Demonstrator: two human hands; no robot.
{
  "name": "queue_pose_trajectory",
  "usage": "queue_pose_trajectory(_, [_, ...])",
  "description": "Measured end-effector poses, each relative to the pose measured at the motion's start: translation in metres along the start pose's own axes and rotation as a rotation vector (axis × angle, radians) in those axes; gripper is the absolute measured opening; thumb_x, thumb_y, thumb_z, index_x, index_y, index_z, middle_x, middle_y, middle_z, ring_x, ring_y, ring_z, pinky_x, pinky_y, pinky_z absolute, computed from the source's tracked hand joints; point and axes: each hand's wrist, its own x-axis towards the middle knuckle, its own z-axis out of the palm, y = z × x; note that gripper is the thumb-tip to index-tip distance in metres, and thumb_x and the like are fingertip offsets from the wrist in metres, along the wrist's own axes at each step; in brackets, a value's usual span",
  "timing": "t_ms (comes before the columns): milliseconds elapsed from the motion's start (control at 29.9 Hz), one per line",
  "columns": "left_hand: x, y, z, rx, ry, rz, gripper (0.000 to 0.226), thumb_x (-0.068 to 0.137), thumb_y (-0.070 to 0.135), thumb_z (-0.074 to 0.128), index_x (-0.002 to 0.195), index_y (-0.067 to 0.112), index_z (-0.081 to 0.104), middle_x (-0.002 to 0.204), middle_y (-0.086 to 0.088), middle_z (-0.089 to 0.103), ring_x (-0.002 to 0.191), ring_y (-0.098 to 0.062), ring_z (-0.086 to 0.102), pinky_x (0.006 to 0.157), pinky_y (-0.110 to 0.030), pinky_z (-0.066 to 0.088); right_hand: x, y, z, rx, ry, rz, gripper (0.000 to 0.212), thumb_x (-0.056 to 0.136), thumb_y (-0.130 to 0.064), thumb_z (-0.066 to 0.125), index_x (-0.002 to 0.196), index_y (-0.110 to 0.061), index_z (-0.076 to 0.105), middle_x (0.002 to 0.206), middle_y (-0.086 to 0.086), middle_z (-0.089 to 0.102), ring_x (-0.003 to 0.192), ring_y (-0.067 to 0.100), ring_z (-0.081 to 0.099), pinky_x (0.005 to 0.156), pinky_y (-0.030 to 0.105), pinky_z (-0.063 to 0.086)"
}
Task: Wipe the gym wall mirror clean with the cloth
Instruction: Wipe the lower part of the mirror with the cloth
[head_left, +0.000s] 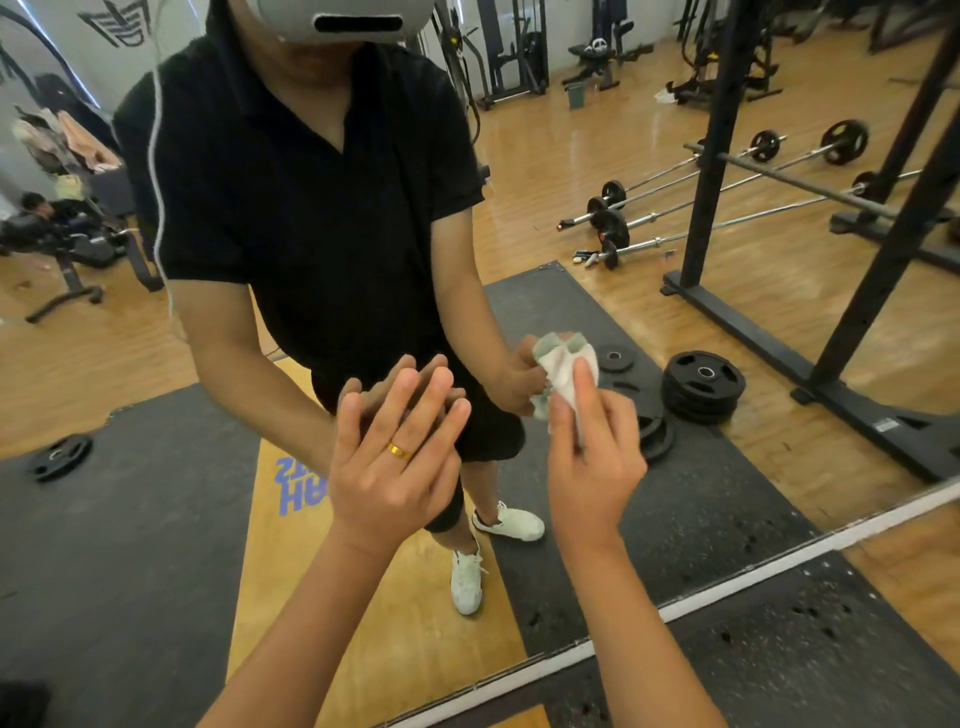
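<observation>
right grip (592, 457): the thumb and fingers pinch the cloth (558, 374) and push it on the glass
cloth place: low on the wall mirror (649, 291), touching it, just right of the person's picture in the glass
cloth shape: scrunched into a small wad; its long side goes up and down the glass, and the loose end pokes up above the fingers
left grip (395, 467): holds nothing; the fingers are straight and the palm looks flat on the mirror, near the cloth; a gold ring (400, 451) is on one finger
risk, prints: the flat left grip may leave finger marks, so that spot will need a wipe too
risk, small wad: only a little bit of cloth meets the glass, so streaks and missed spots are likely; bare fingertips may smear it
risk, slip: the pinch looks light, so a hard rub could pull the cloth out
farther out: weight plates (701, 387) show in the mirror; a white strip (727, 587) runs along its bottom edge, by the black floor mat (805, 665)
</observation>
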Motion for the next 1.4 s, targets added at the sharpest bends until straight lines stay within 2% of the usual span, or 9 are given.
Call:
queue_pose_trajectory(201, [0.003,0.0,-0.001,-0.027,-0.004,-0.001,0.039,0.091,0.015,0.061,0.129,0.017,0.068,0.147,-0.006,0.053,0.152,-0.024,0.035,0.122,-0.053,0.025,0.028,0.016,-0.005,-0.015,0.264,0.454,0.041,0.104,-0.021,0.061,0.141,-0.005,0.061,0.105,0.002,0.054,0.088,-0.007,0.054,0.077,0.011,0.044])
queue_pose_trajectory(435, [0.002,0.001,-0.002,-0.031,0.001,-0.031,0.035,0.092,0.022,0.066,0.127,0.017,0.069,0.144,-0.007,0.057,0.151,-0.023,0.037,0.12,-0.052,0.027,-0.016,-0.017,0.012,0.033,0.113,0.22,0.038,0.102,-0.014,0.062,0.136,0.004,0.061,0.104,0.003,0.054,0.086,-0.004,0.054,0.077,0.008,0.045])
queue_pose_trajectory(568, [0.0,-0.002,0.0,0.024,-0.007,-0.014,0.034,0.092,0.023,0.067,0.126,0.016,0.071,0.144,-0.01,0.057,0.15,-0.026,0.037,0.125,-0.052,0.021,0.001,0.024,-0.007,-0.101,0.01,-0.042,0.032,0.101,-0.007,0.065,0.131,0.004,0.064,0.097,0.013,0.059,0.079,0.014,0.057,0.071,0.019,0.047])
queue_pose_trajectory(769, [-0.004,-0.001,0.002,0.11,-0.107,-0.033,0.034,0.1,0.033,0.061,0.128,0.017,0.069,0.144,-0.009,0.057,0.147,-0.032,0.039,0.128,-0.049,0.008,0.054,0.077,-0.036,-0.028,0.202,0.354,0.039,0.102,-0.013,0.064,0.139,-0.001,0.06,0.099,0.02,0.059,0.083,0.01,0.053,0.073,0.021,0.046])
queue_pose_trajectory(869, [-0.004,-0.002,0.006,0.103,0.005,-0.021,0.045,0.095,0.029,0.067,0.137,0.015,0.06,0.157,-0.008,0.048,0.149,-0.028,0.039,0.125,-0.051,0.017,0.044,0.06,-0.028,0.035,0.158,0.31,0.039,0.101,-0.009,0.064,0.138,0.003,0.06,0.1,0.016,0.06,0.086,0.009,0.056,0.078,0.009,0.044])
queue_pose_trajectory(970, [-0.001,0.002,0.005,0.139,0.016,-0.017,0.064,0.095,0.034,0.063,0.154,0.015,0.045,0.165,-0.007,0.036,0.152,-0.026,0.034,0.125,-0.05,0.017,0.028,0.038,-0.024,0.115,-0.016,0.119,0.039,0.096,-0.002,0.068,0.134,0.005,0.06,0.098,0.003,0.054,0.075,0.009,0.053,0.065,0.018,0.049])
queue_pose_trajectory(1103, [0.0,0.003,0.005,0.172,-0.002,-0.024,0.064,0.096,0.035,0.062,0.155,0.018,0.045,0.164,-0.007,0.037,0.151,-0.025,0.036,0.122,-0.051,0.022,0.039,0.06,-0.033,0.053,-0.099,-0.168,0.037,0.094,0.002,0.071,0.129,0.005,0.061,0.098,0.002,0.052,0.075,0.012,0.053,0.063,0.024,0.05])
queue_pose_trajectory(1237, [-0.002,0.002,0.004,0.195,-0.033,-0.015,0.063,0.096,0.035,0.062,0.154,0.017,0.046,0.165,-0.007,0.036,0.152,-0.025,0.034,0.121,-0.051,0.022,0.064,0.114,-0.055,-0.043,0.023,-0.003,0.04,0.093,0.005,0.07,0.132,0.004,0.06,0.093,0.019,0.061,0.078,0.019,0.059,0.067,0.029,0.052])
queue_pose_trajectory(1404, [0.001,0.011,0.0,0.165,-0.084,-0.082,0.054,0.098,0.03,0.062,0.147,0.011,0.051,0.167,-0.006,0.03,0.154,-0.026,0.03,0.12,-0.058,0.022,0.067,0.12,-0.056,0.046,0.035,0.148,0.039,0.096,0.004,0.067,0.134,0.005,0.061,0.096,0.019,0.059,0.081,0.016,0.056,0.07,0.027,0.05])
